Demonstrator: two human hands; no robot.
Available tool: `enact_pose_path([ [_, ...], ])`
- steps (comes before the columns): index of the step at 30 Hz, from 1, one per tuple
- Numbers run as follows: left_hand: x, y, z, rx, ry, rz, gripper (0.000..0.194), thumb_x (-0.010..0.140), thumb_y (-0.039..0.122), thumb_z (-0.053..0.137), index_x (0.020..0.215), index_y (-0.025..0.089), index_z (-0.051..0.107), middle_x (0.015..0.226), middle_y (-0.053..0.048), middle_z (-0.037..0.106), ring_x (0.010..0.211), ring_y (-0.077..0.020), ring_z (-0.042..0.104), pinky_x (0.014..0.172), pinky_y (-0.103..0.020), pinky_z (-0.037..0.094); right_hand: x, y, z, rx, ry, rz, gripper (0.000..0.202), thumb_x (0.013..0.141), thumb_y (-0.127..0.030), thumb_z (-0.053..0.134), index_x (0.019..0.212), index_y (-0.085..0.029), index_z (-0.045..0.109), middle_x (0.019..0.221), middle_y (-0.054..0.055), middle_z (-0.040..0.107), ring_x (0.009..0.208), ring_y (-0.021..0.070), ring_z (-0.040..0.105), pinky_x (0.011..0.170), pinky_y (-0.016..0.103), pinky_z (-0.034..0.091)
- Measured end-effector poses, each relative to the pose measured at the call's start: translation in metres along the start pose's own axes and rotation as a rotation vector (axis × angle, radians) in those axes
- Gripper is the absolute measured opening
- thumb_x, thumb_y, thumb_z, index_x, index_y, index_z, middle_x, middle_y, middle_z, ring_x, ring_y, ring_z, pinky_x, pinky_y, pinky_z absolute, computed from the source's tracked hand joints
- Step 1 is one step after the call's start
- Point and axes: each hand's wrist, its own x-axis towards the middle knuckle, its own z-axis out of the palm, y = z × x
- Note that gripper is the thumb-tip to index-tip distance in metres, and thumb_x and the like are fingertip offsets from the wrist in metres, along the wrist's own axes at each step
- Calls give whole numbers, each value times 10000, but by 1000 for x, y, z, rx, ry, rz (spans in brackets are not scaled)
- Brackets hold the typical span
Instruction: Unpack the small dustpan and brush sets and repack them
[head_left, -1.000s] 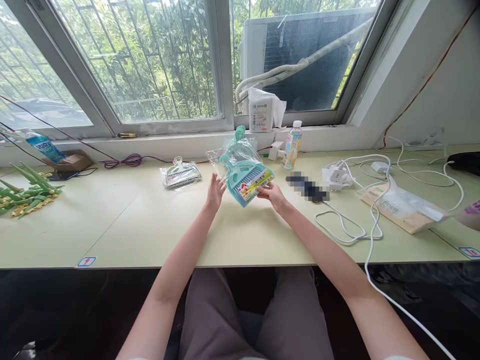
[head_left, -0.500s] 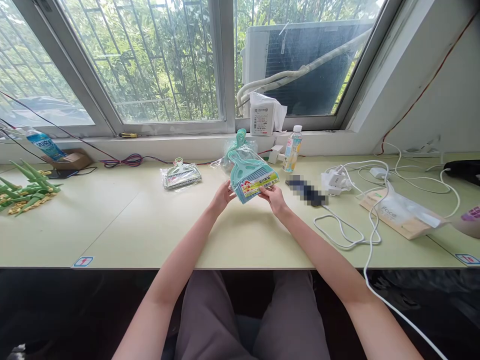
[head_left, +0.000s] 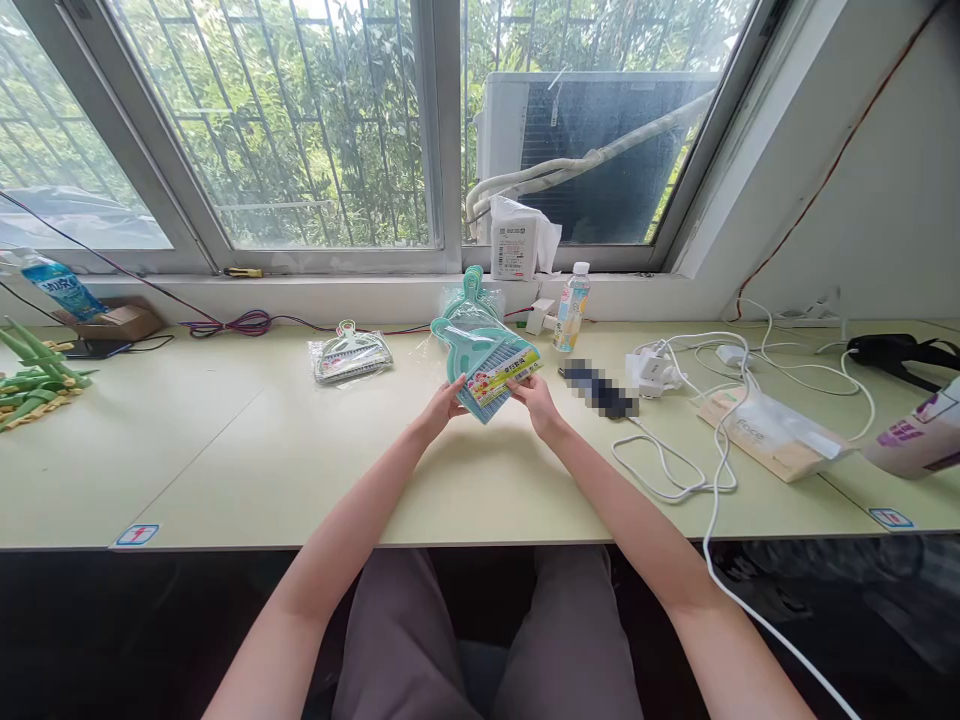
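Observation:
A teal dustpan and brush set (head_left: 491, 368) with a yellow printed label is held tilted above the table, its handle pointing to the upper left. My left hand (head_left: 444, 408) grips its lower left edge. At its right edge, my right hand (head_left: 534, 398) pinches the label side. Just behind it lies another teal set in clear plastic (head_left: 472, 295). To the left, a smaller wrapped set (head_left: 349, 356) with a pale green handle rests on the table (head_left: 300, 470).
Right of my hands are a drink bottle (head_left: 572, 308), a blurred dark phone (head_left: 598, 388), white cables, a charger (head_left: 654, 370) and a plastic-topped packet (head_left: 772, 432). A tissue pack (head_left: 514, 243) stands on the sill. Green plants (head_left: 37, 375) lie far left.
The held dustpan set has turned so that its handle leans further left, uncovering more of the wrapped set behind it. The whole view has shifted slightly.

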Motion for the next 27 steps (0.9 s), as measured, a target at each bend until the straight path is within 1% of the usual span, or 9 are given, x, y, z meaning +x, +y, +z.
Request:
enact_pose_path([
  [3, -3, 4, 2, 36, 61, 34, 660, 791, 596, 604, 1288, 166, 545, 1236, -147, 642, 1058, -305, 648, 845, -430, 541, 1, 4, 3, 89, -56, -1, 500, 561, -372, 862, 947, -213, 587, 1085, 62, 686, 1123, 267, 599, 1031, 460, 461],
  [6, -8, 9, 4, 68, 37, 50, 656, 793, 599, 600, 1285, 167, 543, 1217, -141, 652, 1019, -295, 662, 809, -416, 554, 2, 8, 4, 124, -72, 19, 514, 551, -362, 868, 940, -220, 563, 1077, 60, 684, 1112, 269, 606, 1004, 469, 485],
  [11, -10, 5, 8, 158, -25, 37, 628, 747, 509, 695, 1263, 180, 553, 1125, -128, 684, 943, -278, 675, 759, -400, 563, 1, 7, 3, 96, -32, 7, 526, 570, -312, 861, 985, -244, 544, 1072, 33, 681, 1080, 255, 621, 946, 450, 536],
  [15, -8, -2, 10, 191, -13, 57, 602, 719, 454, 727, 1231, 184, 561, 1111, -118, 682, 937, -271, 664, 731, -393, 565, 0, 9, 3, 102, 39, 40, 524, 562, -303, 863, 972, -241, 543, 1062, 38, 680, 1052, 250, 634, 905, 423, 560],
  [19, -8, -3, 10, 183, 14, 70, 612, 690, 410, 744, 1222, 184, 544, 1142, -120, 669, 949, -276, 655, 708, -387, 563, 1, 9, 4, 94, 31, 45, 549, 539, -295, 878, 970, -241, 543, 1075, 40, 674, 1035, 242, 642, 871, 398, 569],
  [21, -8, -1, 10, 186, 31, 70, 618, 679, 394, 748, 1220, 179, 540, 1150, -125, 665, 938, -283, 655, 695, -395, 562, 2, 8, 3, 89, 17, 53, 517, 575, -332, 862, 976, -247, 548, 1074, 33, 675, 1003, 230, 653, 844, 384, 577],
  [23, -8, 2, 11, 193, 30, 73, 622, 674, 383, 747, 1220, 172, 538, 1155, -133, 662, 930, -291, 655, 684, -401, 560, 4, 7, 2, 107, 32, 71, 437, 650, -402, 807, 976, -250, 558, 1039, 24, 683, 944, 214, 670, 817, 375, 586],
  [25, -8, 3, 11, 205, 13, 74, 631, 666, 376, 749, 1222, 166, 539, 1157, -140, 659, 929, -296, 654, 682, -403, 557, 6, 6, -1, 136, 77, 86, 362, 705, -443, 752, 952, -246, 575, 980, 18, 693, 892, 202, 679, 803, 369, 592],
  [27, -8, 3, 12, 225, -3, 71, 652, 653, 373, 755, 1229, 161, 537, 1152, -144, 658, 921, -298, 654, 671, -397, 554, 8, 6, -5, 157, 127, 93, 324, 710, -432, 746, 919, -238, 592, 932, 17, 700, 873, 201, 683, 801, 364, 595],
])
